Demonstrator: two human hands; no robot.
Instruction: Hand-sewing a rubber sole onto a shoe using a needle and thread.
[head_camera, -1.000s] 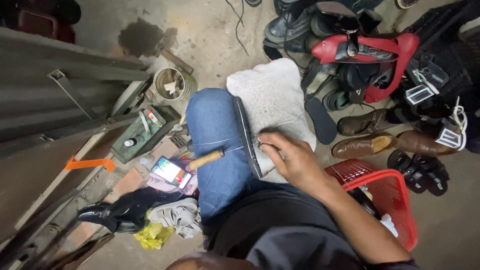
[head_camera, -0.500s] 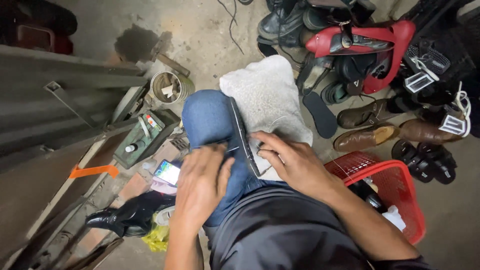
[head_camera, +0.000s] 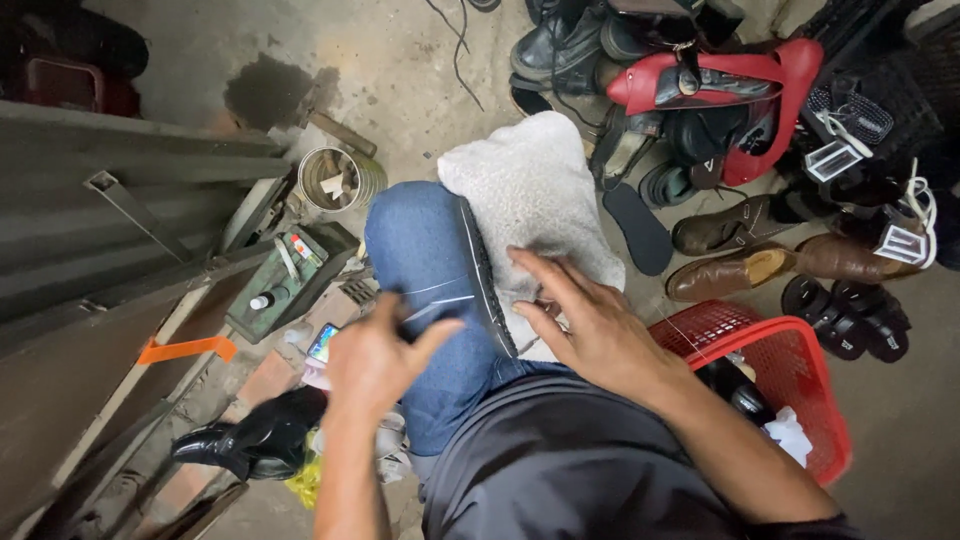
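White fluffy cloth (head_camera: 540, 190) covers the lap, and a dark shoe sole (head_camera: 485, 275) lies on its edge between the cloth and the blue jeans knee (head_camera: 425, 250). Right hand (head_camera: 590, 325) rests on the cloth with fingers spread, just beside the sole. Left hand (head_camera: 375, 360) hangs over the knee, fingers loosely open and holding nothing.
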